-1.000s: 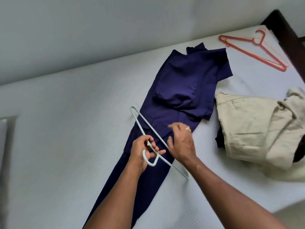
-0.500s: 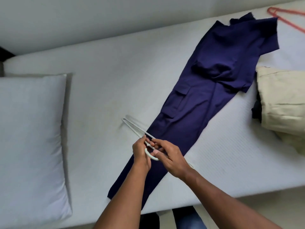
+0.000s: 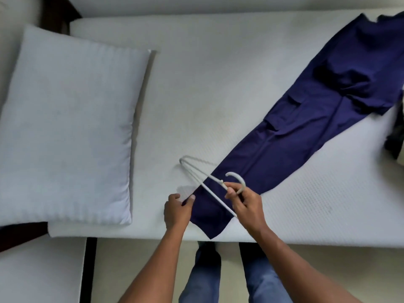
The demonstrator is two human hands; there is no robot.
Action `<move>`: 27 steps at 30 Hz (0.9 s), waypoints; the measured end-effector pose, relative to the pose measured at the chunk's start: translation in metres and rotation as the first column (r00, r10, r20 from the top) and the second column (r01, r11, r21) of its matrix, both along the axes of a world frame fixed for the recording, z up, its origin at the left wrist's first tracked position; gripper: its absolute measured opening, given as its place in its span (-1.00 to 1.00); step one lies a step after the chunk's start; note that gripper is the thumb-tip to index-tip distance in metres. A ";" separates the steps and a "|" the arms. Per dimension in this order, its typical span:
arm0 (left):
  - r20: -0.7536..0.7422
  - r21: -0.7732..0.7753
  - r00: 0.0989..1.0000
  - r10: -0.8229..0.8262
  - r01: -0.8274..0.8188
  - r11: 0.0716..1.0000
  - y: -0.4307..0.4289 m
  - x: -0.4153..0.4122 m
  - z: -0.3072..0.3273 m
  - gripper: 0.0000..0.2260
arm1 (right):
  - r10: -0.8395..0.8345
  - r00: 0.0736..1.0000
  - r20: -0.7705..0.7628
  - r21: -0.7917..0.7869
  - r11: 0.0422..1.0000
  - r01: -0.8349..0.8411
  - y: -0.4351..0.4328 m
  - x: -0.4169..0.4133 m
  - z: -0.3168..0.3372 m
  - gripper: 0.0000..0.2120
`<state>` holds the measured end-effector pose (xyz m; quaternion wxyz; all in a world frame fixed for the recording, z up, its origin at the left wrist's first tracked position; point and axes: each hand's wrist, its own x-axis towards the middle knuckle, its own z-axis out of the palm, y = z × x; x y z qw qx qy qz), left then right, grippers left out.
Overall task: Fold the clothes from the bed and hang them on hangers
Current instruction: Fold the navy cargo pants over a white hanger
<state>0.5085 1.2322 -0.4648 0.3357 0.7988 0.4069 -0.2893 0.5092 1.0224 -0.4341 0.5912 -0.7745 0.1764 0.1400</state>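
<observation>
Navy blue trousers (image 3: 310, 119) lie folded lengthwise on the white bed (image 3: 218, 84), running from the far right down to the near edge. A pale plastic hanger (image 3: 196, 171) hovers over the leg end. My right hand (image 3: 246, 202) grips the hanger at the base of its hook. My left hand (image 3: 177, 209) pinches the left edge of the trouser leg near the hem.
A large white pillow (image 3: 70, 127) lies on the left of the bed. A dark garment (image 3: 395, 138) shows at the right edge. My legs in blue jeans (image 3: 203, 276) stand at the bed's near edge. A dark bed frame (image 3: 89, 270) runs at lower left.
The view has swung left, bringing the pillow in. My left hand let go of the hanger and took the trouser leg's edge; my right hand now holds the hanger alone.
</observation>
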 end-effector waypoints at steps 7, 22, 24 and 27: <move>0.223 0.087 0.975 -0.009 -0.011 0.996 0.020 -0.012 -0.028 -0.85 | -0.214 0.977 -0.023 0.035 0.976 0.214 -0.044 0.002 0.002 -0.83; 0.393 0.455 0.741 -0.544 0.357 0.816 -0.028 0.000 -0.020 -0.80 | -0.537 0.833 -0.136 0.152 0.819 0.553 -0.058 0.024 0.006 -0.83; 0.444 0.445 0.651 -0.615 0.436 0.782 -0.045 0.018 -0.015 -0.83 | -0.493 0.839 -0.229 0.161 0.831 0.532 -0.074 0.035 -0.001 -0.84; 0.543 0.432 0.578 -0.609 0.430 0.793 -0.084 0.066 -0.008 -0.81 | -0.343 0.823 -0.453 0.168 0.873 0.457 -0.103 0.049 -0.022 -0.83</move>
